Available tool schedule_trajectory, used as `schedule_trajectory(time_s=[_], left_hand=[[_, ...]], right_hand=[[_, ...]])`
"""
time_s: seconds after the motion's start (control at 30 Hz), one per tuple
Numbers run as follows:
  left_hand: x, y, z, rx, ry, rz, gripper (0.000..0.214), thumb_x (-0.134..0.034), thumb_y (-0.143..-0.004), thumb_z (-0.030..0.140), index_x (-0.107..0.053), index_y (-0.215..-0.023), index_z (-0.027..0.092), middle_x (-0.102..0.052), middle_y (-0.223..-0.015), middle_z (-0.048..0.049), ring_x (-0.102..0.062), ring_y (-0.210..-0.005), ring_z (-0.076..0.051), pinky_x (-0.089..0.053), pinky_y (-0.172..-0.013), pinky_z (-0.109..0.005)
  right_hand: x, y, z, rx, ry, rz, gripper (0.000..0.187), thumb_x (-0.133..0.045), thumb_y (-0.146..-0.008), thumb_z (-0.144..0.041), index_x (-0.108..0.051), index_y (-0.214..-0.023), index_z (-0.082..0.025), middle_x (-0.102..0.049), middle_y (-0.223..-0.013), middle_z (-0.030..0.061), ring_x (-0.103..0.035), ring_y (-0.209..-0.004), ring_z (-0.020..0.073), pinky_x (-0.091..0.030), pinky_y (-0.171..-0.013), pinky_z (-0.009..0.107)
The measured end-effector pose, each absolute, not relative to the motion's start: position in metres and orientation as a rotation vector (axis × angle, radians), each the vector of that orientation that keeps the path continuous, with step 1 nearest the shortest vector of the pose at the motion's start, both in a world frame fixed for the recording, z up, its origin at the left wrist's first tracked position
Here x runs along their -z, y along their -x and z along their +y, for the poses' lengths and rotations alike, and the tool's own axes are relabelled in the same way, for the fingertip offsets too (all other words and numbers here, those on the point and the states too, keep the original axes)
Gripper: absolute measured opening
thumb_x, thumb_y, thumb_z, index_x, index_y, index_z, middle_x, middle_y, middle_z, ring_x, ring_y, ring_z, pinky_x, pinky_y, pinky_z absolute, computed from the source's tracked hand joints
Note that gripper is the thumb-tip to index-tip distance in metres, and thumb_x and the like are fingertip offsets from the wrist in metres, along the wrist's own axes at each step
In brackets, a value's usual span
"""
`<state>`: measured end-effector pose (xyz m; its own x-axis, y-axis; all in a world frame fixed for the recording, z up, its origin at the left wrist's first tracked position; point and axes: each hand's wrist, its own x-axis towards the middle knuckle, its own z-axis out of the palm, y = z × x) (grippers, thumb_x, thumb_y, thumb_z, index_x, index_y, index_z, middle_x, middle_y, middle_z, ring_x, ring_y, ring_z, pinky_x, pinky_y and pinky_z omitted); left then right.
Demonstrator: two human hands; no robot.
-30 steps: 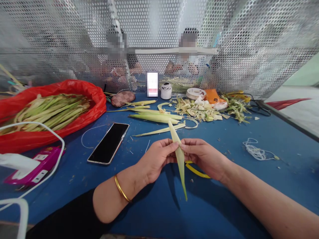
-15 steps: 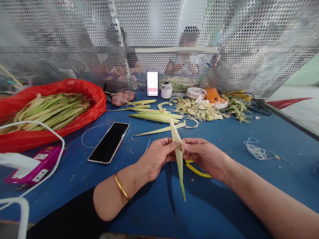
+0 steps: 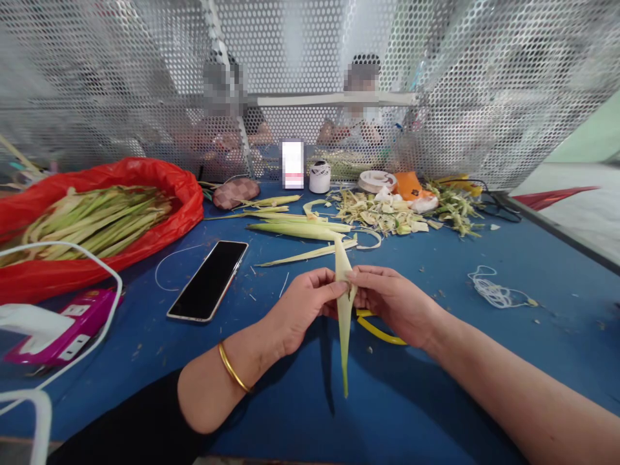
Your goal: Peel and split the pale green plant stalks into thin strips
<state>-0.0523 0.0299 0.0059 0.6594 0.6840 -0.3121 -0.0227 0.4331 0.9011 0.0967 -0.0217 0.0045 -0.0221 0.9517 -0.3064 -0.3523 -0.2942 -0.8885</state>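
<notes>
Above the blue table [image 3: 484,349], both my hands pinch one pale green leaf strip [image 3: 344,329] at its middle. My left hand [image 3: 303,307], with a gold bangle on its wrist, is closed on the strip from the left. My right hand [image 3: 394,303] is closed on it from the right, thumb and fingers pressed together. The strip stands almost upright, its upper tip pointing away and its lower tip hanging near the table. A yellow band [image 3: 378,331] lies on the table under my right hand.
A red bag [image 3: 159,223] full of leaf strips sits at the left, a black phone [image 3: 208,279] beside it, a pink power strip [image 3: 72,323] with white cable nearer. Loose strips [image 3: 295,229], trimmings [image 3: 387,216], tape rolls and white string [image 3: 496,294] lie beyond. People sit behind the perforated screen [image 3: 484,97].
The strip has folded narrower between my fingers and its lower tip has swung slightly left. Both hands stay in nearly the same place.
</notes>
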Motion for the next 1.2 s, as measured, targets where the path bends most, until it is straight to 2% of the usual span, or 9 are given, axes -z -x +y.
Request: schedule_trajectory(time_s=[0.4,0.63,0.87,1.03,1.2], left_hand=[[-0.0067,0.0525,0.0292,-0.517,-1.055,0.769,0.017,-0.068,-0.074,0.026,-0.056,-0.067,0.015,-0.059,-0.064,0.0010,-0.054,-0.060,-0.010,-0.045,-0.060,-0.023],[-0.0069,0.0538,0.0290,-0.431,-1.055,0.737,0.024,-0.075,-0.067,0.031,-0.058,-0.071,0.015,-0.058,-0.067,0.0004,-0.053,-0.062,-0.010,-0.045,-0.062,-0.024],[-0.0067,0.0537,0.0280,-0.437,-1.040,0.707,0.031,-0.071,-0.074,0.043,-0.059,-0.076,0.014,-0.063,-0.073,-0.0031,-0.058,-0.069,-0.014,-0.047,-0.066,-0.026],[-0.0067,0.0529,0.0270,-0.489,-0.993,0.659,0.026,-0.072,-0.076,0.038,-0.059,-0.077,0.015,-0.062,-0.074,-0.0016,-0.059,-0.072,-0.013,-0.047,-0.070,-0.025],[-0.0052,0.0537,0.0281,-0.467,-0.915,0.563,0.020,-0.070,-0.079,0.032,-0.059,-0.077,0.015,-0.061,-0.071,-0.0007,-0.057,-0.065,-0.011,-0.047,-0.069,-0.025]], right_hand=[[-0.0079,-0.0973,-0.0209,-1.572,1.151,-0.706,0.025,-0.075,-0.064,-0.035,-0.059,-0.058,-0.017,-0.057,-0.058,-0.0016,-0.051,-0.056,0.0106,-0.043,-0.060,0.025],[-0.0057,-0.0932,-0.0215,-1.405,1.236,-0.750,0.038,-0.074,-0.067,-0.052,-0.061,-0.066,-0.016,-0.057,-0.062,-0.0010,-0.050,-0.056,0.0102,-0.043,-0.060,0.025],[-0.0070,-0.0904,-0.0237,-1.378,1.257,-0.872,0.036,-0.079,-0.064,-0.046,-0.059,-0.061,-0.016,-0.054,-0.056,-0.0030,-0.046,-0.054,0.0084,-0.038,-0.056,0.023],[-0.0032,-0.0929,-0.0242,-1.511,1.171,-0.824,0.030,-0.078,-0.067,-0.041,-0.065,-0.071,-0.015,-0.058,-0.061,-0.0017,-0.049,-0.054,0.0082,-0.040,-0.055,0.022],[-0.0044,-0.0947,-0.0225,-1.598,1.037,-0.760,0.024,-0.078,-0.069,-0.035,-0.065,-0.068,-0.015,-0.060,-0.059,-0.0013,-0.052,-0.051,0.0082,-0.042,-0.053,0.021]])
